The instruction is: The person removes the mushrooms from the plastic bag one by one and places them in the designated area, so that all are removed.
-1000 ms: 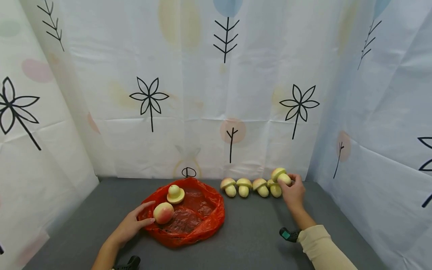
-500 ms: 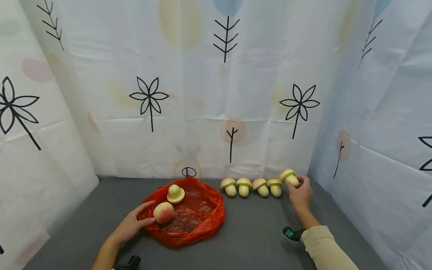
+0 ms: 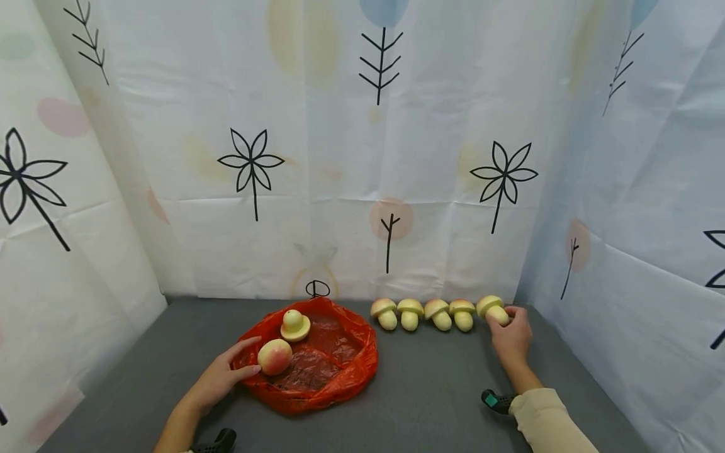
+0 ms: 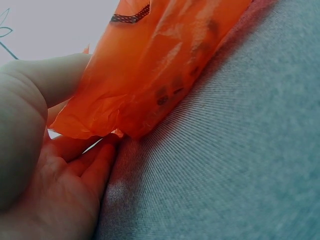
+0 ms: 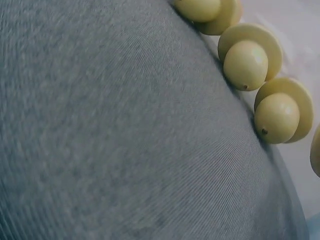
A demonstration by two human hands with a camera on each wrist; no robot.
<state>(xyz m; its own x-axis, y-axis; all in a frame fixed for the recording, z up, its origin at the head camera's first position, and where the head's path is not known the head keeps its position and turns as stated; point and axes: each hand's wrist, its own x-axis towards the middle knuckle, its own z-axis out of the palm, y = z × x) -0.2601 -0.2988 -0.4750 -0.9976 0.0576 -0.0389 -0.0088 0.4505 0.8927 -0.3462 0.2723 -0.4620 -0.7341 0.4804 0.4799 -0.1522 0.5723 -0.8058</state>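
My right hand (image 3: 512,340) grips a toy mushroom (image 3: 488,306) by its pale yellow stem, at the right end of a row along the back of the table. A similar mushroom (image 3: 462,313) stands just left of it, cap up. At the left, my left hand (image 3: 218,377) holds the side of a red plastic bag (image 3: 355,377); the left wrist view has the bag's film (image 4: 135,65) between thumb and fingers. Inside the wide-mouthed bag lie an upturned mushroom (image 3: 294,324) and a round, pink-blushed cap (image 3: 275,357), its underside hidden.
Three more mushrooms stand in the row, the leftmost mushroom (image 3: 384,313) close to the bag's right rim. A patterned white cloth (image 3: 317,239) hangs right behind the grey table (image 3: 419,390), with further cloth at both sides.
My right hand has moved right and down with its mushroom, from over the row to the row's right end. The left hand and the bag have stayed in place.
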